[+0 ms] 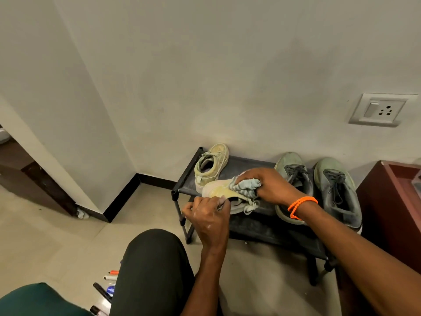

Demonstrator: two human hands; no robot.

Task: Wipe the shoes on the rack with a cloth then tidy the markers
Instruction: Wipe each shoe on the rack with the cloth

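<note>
A plain pale wall (205, 65) with a black skirting met a beige tiled floor (45, 236), and a low black rack (248, 165) stood against that wall. On the rack's top shelf, at its left end, a yellowish shoe (211, 165) sat with its toe toward the wall. Just in front of it, over the rack's front edge, a second pale shoe (218, 189) was held tilted on its side. The left hand (209, 218) gripped this shoe at its near end, fingers curled around it. The right hand (271, 188), with an orange band (300, 206) at the wrist, had its fingers bunched around a light blue cloth (248, 187) and pressed it against the held shoe. At the rack's right end stood two grey-green shoes (319, 190), side by side, toes toward the wall. A white socket (382, 109) was on the wall above the rack's right end. A dark red cabinet (391, 213) stood just right of the rack. On the floor well in front of the rack's left side, several markers (107, 286) lay scattered beside the person's dark-clad knee (150, 265).
</note>
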